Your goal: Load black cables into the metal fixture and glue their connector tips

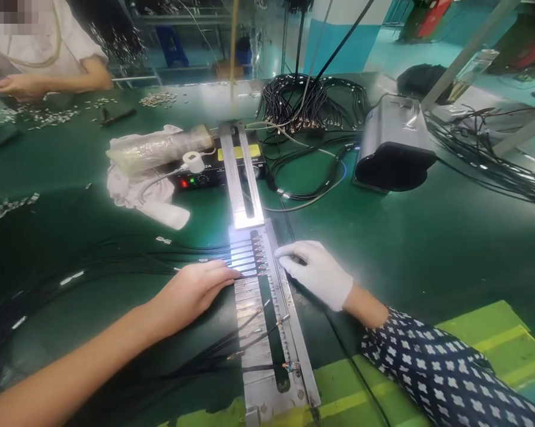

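Observation:
A long metal jig (250, 298) with slots runs down the middle of the table. Several black cables (149, 268) lie side by side across its upper slots, their metal-tipped ends lined up over the dark channel. My bare left hand (200, 290) is at the left edge of the jig, with its fingertips closed on one black cable. My right hand (318, 273), in a white glove, rests at the right edge of the jig beside the cable ends. Its fingers are curled together, and whatever is between them is hidden. Lower on the jig lie more loose cable ends (289, 366).
Behind the jig stands a black control box (214, 178) with lit indicators, beside a plastic-wrapped roll (161, 149). A grey-black device (394, 145) is at right, near a cable bundle (314, 101). Small metal parts (158, 99) lie scattered. Another person's hand (21, 86) is at upper left.

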`<control>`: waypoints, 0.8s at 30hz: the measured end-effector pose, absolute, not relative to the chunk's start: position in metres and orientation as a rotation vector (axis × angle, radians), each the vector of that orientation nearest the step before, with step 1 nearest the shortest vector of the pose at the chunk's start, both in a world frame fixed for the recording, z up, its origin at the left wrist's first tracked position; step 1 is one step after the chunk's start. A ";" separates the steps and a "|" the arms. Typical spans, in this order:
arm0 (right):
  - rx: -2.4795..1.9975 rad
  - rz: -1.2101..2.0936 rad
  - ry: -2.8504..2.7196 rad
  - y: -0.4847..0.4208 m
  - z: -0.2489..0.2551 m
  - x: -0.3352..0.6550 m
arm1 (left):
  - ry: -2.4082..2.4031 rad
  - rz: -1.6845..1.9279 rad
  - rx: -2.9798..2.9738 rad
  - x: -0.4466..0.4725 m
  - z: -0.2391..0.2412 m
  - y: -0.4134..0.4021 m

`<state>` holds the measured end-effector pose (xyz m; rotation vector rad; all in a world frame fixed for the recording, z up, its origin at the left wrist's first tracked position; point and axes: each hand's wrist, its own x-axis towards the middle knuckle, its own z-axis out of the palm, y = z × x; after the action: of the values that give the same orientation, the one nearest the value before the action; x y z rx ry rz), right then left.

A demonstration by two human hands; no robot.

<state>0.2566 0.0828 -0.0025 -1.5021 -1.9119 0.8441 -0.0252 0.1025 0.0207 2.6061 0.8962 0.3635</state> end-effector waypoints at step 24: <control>-1.462 0.864 -1.874 0.083 -0.010 0.260 | 1.134 0.332 2.711 -0.023 0.024 0.050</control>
<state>0.2600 0.0831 -0.0104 -1.4623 -1.8737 0.8636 -0.0232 0.0497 0.0241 2.7112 1.1338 0.3316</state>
